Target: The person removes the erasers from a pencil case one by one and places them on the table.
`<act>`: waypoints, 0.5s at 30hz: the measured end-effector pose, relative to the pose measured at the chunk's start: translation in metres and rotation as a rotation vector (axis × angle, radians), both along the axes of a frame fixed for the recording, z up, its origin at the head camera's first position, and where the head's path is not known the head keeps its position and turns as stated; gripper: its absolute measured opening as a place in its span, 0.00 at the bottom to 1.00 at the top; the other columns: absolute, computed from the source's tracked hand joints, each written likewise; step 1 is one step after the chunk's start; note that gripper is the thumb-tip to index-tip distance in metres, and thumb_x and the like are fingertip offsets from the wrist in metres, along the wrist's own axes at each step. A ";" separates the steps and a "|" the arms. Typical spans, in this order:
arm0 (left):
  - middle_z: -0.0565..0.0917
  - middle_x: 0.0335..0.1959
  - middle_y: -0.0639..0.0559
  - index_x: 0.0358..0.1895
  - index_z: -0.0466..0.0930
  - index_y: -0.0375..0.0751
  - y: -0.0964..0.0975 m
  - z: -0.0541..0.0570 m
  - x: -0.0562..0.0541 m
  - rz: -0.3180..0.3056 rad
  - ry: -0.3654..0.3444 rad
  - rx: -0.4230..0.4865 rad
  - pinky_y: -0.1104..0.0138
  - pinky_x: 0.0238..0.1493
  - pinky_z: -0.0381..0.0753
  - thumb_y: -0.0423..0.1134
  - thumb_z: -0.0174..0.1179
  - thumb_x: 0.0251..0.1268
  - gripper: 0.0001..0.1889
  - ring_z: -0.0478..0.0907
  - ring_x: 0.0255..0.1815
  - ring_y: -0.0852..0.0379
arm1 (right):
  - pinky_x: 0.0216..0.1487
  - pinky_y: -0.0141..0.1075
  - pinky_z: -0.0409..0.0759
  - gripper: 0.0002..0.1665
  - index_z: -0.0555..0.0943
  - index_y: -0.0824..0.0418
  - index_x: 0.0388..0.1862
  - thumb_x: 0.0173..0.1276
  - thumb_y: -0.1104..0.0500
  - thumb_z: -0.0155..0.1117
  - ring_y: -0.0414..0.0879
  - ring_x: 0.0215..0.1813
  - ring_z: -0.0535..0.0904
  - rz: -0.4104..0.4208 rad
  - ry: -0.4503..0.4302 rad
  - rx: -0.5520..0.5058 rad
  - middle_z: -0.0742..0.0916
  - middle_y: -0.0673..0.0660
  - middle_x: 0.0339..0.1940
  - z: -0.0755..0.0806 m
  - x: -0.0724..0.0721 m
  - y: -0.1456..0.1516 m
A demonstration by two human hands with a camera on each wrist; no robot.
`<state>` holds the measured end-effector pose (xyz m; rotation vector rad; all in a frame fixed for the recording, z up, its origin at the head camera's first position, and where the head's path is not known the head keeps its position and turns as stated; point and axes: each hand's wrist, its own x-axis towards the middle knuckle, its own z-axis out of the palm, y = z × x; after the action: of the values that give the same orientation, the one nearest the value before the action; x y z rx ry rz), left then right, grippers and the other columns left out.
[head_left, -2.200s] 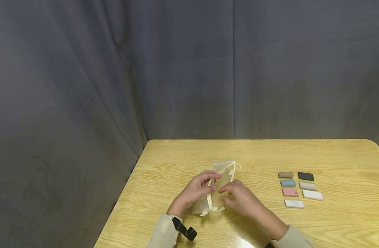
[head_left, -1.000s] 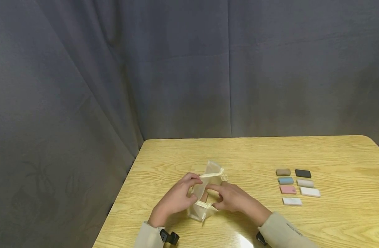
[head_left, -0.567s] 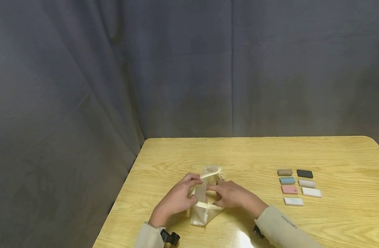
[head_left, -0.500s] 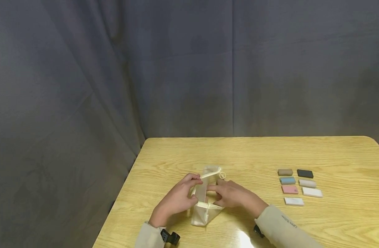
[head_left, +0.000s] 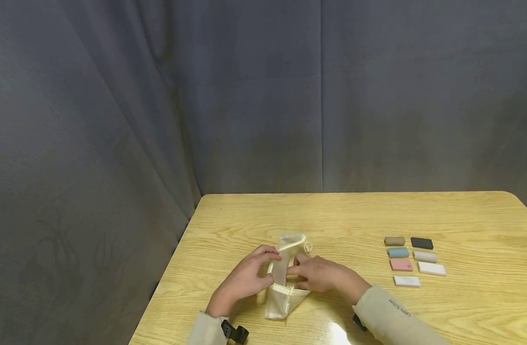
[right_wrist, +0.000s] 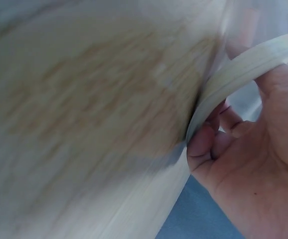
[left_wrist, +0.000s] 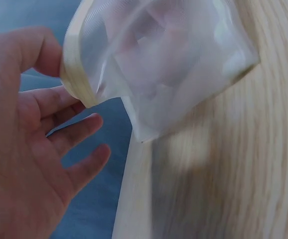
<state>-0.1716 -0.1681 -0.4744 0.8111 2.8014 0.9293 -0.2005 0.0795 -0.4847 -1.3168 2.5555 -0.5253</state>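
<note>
A see-through mesh pouch (head_left: pixel 278 304) with cream zipper trim stands on the table between both hands, its mouth spread apart. My left hand (head_left: pixel 245 275) is at the pouch's left side. In the left wrist view its thumb and forefinger pinch the trim (left_wrist: pixel 74 64), the other fingers loosely spread. From the right, my right hand (head_left: pixel 321 274) reaches into the mouth. Its fingers curl round the zipper edge (right_wrist: pixel 243 74) in the right wrist view, and some fingertips are hidden behind the mesh. A small zipper ring (head_left: pixel 308 247) hangs at the far corner.
To the right lie several small pieces in two columns: a brown roll (head_left: pixel 394 241), a black block (head_left: pixel 422 243), a blue piece (head_left: pixel 397 252), a grey roll (head_left: pixel 425 257), a pink block (head_left: pixel 401 264) and white blocks (head_left: pixel 432 268). A dark curtain (head_left: pixel 254 96) hangs behind the table.
Since the earliest frame, both hands have shifted left and the slanted pouch now stands with its mouth pulled wide. Over the last half second, the right hand's fingers have bent differently inside the mouth.
</note>
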 end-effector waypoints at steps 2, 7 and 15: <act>0.71 0.68 0.59 0.64 0.78 0.48 -0.001 -0.001 0.000 -0.001 0.007 0.001 0.55 0.65 0.75 0.35 0.57 0.62 0.24 0.70 0.68 0.56 | 0.31 0.27 0.72 0.24 0.77 0.43 0.66 0.72 0.54 0.66 0.34 0.29 0.68 0.011 -0.010 -0.014 0.72 0.47 0.43 -0.002 -0.001 0.001; 0.72 0.68 0.61 0.63 0.78 0.48 -0.003 -0.005 -0.001 0.000 0.004 0.022 0.55 0.65 0.75 0.35 0.57 0.63 0.23 0.70 0.68 0.56 | 0.30 0.25 0.71 0.12 0.78 0.43 0.52 0.73 0.55 0.65 0.33 0.27 0.66 0.049 0.012 -0.089 0.73 0.48 0.39 -0.007 -0.002 0.003; 0.72 0.68 0.60 0.62 0.79 0.49 -0.007 -0.011 -0.004 -0.004 0.001 0.050 0.54 0.64 0.75 0.36 0.56 0.64 0.22 0.70 0.69 0.55 | 0.26 0.25 0.67 0.08 0.79 0.43 0.50 0.74 0.52 0.63 0.33 0.23 0.62 0.022 0.067 -0.074 0.70 0.46 0.36 -0.010 -0.002 -0.003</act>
<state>-0.1754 -0.1749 -0.4857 0.8237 2.7861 1.0030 -0.2027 0.0767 -0.4946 -1.4088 2.5955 -0.5858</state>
